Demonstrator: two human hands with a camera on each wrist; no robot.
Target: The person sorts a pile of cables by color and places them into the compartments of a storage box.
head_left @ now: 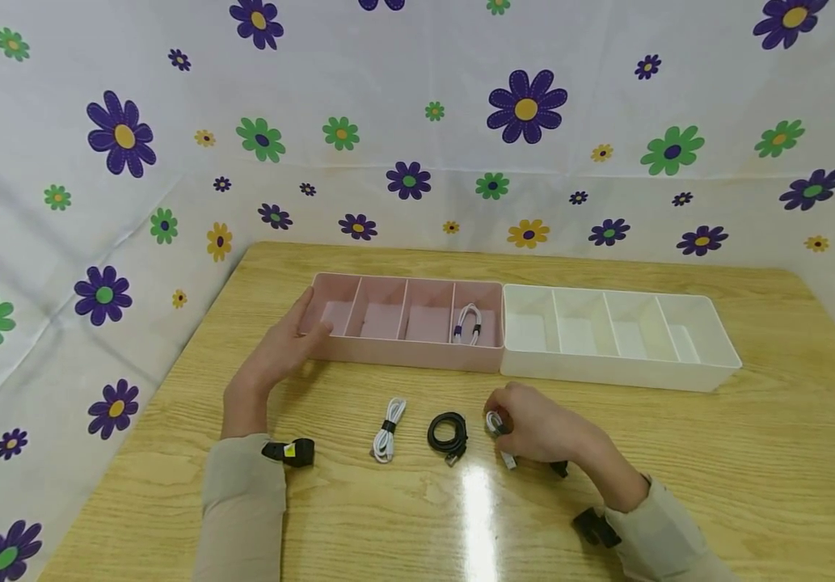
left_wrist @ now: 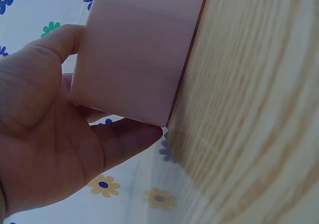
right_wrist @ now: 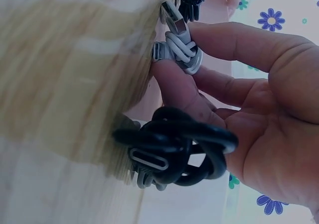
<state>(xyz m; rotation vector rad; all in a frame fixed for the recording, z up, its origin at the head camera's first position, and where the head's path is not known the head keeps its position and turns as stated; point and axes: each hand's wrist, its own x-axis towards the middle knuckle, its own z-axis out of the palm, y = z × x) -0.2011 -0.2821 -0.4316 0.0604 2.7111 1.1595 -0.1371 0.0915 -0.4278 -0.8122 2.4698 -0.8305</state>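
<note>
My left hand (head_left: pixel 279 347) holds the left end of a pink divided box (head_left: pixel 402 351); in the left wrist view the thumb is at one side and the fingers bend round the end wall. A coiled white USB cable (head_left: pixel 508 461) is pinched between the thumb and fingers of my right hand (head_left: pixel 541 424), low over the table. Its metal USB plug (right_wrist: pixel 174 17) shows in the right wrist view. A coiled black cable (right_wrist: pixel 179 139) lies just beside that hand, mostly hidden under it in the head view. One white cable with dark ties (head_left: pixel 467 323) sits in the pink box's rightmost compartment.
Left of my right hand lie a coiled black cable (head_left: pixel 448 434) and a bundled white cable (head_left: pixel 388 432). A white divided box (head_left: pixel 613 370) stands end to end with the pink one. Behind the wooden table (head_left: pixel 359 533) hangs a flowered cloth (head_left: pixel 446 65).
</note>
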